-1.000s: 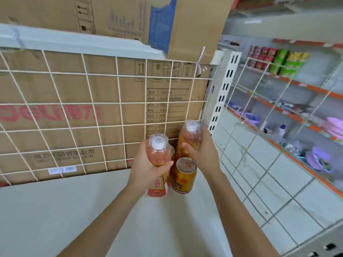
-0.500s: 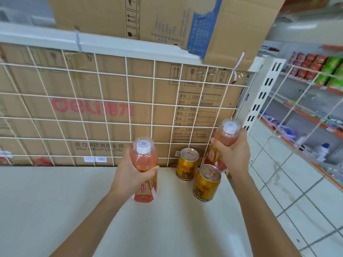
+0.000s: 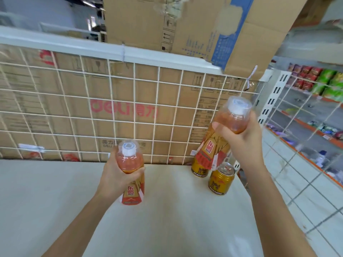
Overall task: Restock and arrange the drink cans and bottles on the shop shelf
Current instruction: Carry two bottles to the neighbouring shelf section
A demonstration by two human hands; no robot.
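Our left hand (image 3: 118,175) is wrapped around an orange drink bottle (image 3: 130,173), its base on the white shelf (image 3: 55,201) toward the middle. Our right hand (image 3: 241,138) grips a second bottle (image 3: 222,134) by its neck, lifted and tilted above two gold cans (image 3: 220,179) near the shelf's back right corner. A wire grid panel (image 3: 111,108) backs the shelf, with cardboard boxes (image 3: 55,101) behind it.
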